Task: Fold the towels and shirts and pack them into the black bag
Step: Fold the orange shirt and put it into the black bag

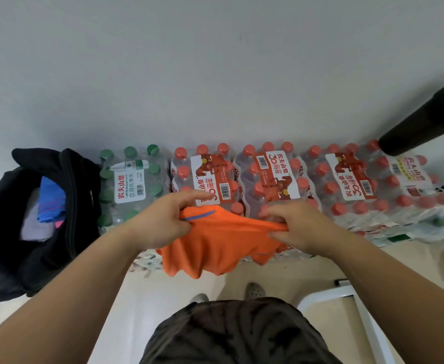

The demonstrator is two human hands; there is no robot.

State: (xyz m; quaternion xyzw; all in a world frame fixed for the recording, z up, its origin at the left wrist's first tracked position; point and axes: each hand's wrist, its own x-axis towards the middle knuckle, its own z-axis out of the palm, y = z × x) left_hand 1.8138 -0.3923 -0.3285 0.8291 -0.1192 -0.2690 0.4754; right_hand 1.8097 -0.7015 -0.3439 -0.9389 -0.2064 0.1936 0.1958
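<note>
Gripping an orange shirt (215, 245), left hand (163, 222) and right hand (297, 224) hang above bottle packs (268, 174) lining the wall (215, 74).

One black bag (81, 195) and one orange shirt (215, 248) are counted, along with two hands, the left hand (160, 222) and the right hand (302, 224). One green-capped pack of water bottles (134, 185) and four red-capped packs (270, 177) are seen in the top row, the rightmost partly hidden. Two grey shoes (254, 290) are counted.

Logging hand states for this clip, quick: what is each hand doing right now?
Left hand: grips the orange shirt at its left edge.
Right hand: pinches the shirt's right edge.
</note>
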